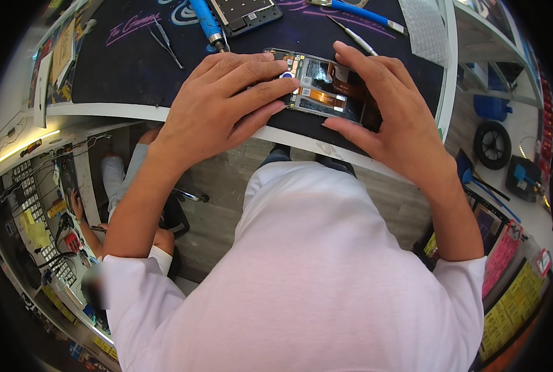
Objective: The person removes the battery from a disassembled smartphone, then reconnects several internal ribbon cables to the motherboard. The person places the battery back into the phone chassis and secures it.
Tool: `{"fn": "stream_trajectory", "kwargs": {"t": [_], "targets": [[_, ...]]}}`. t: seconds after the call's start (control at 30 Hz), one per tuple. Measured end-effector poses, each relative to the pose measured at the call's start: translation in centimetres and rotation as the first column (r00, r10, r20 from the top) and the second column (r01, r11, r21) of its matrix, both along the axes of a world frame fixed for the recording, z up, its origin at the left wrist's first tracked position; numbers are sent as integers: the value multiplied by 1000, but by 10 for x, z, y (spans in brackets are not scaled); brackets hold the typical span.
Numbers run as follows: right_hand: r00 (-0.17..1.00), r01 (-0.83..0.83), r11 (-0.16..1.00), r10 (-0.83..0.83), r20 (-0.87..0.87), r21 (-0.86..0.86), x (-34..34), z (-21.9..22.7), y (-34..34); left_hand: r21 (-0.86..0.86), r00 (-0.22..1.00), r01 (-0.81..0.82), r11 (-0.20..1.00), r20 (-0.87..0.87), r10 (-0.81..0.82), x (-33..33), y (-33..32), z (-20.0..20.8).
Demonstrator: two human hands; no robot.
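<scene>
An opened smartphone (320, 73) lies near the front edge of the dark work mat, its inner side facing up. Orange flex cables and bare metal show inside it. My left hand (227, 96) covers its left end; the fingers press on the parts there and the thumb is at the near edge. Around the right end curls my right hand (391, 99), with the index finger by the far edge and the thumb by the near edge. That end of the phone is partly hidden under the palm.
Beyond the phone lie a blue-handled tool (205, 25), a dark phone part (245, 15), a slim screwdriver (354, 36) and a blue pen-like tool (369, 17). Tweezers (165, 43) rest at the left, bubble wrap (424, 31) at the right. Another person's arm (89, 232) is at a lower-left bench.
</scene>
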State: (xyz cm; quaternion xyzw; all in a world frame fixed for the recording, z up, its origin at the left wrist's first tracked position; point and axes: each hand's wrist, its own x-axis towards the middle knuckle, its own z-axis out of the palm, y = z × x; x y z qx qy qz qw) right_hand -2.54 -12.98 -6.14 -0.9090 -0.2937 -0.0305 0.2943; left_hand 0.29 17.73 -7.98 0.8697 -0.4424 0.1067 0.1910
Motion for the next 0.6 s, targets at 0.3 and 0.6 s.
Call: {"fn": "stream_trajectory", "kwargs": {"t": [0.3, 0.6], "targets": [[995, -64, 998, 62, 82, 19, -17, 18, -15, 18, 997, 77, 997, 19, -77, 6, 5, -5], [997, -35, 993, 43, 69, -113, -26, 14, -4, 38, 990, 127, 991, 54, -129, 13, 9, -2]]}}
